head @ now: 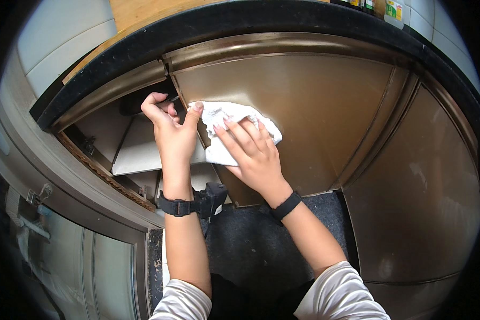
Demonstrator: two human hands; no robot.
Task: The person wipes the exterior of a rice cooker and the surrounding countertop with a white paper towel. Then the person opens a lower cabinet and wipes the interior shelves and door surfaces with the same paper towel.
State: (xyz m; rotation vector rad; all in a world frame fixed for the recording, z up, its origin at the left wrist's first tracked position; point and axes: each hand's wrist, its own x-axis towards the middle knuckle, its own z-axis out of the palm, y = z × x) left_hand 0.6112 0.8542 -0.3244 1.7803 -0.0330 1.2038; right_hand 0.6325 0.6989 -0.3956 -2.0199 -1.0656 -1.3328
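A brown metal cabinet door (328, 120) with a satin sheen fills the middle of the view. My left hand (174, 124) is at its left edge, fingers curled on the inner side and thumb on the front, by the cloth's upper corner. Under my spread right hand (252, 148), a crumpled white cloth (220, 154) lies pressed against the door's face. The cloth covers part of the door's left edge. Left of the door is an open cabinet compartment (140, 146) with pale shelves. A dark object in its upper part is mostly hidden behind my left hand.
Above the doors runs a black countertop edge (240, 20). Bottles, one a clear plastic bottle (394, 14), stand at the upper right. Another brown panel (416, 192) bounds the right side. A glass-paned door (84, 256) is at lower left, and a dark mat (248, 240) lies below.
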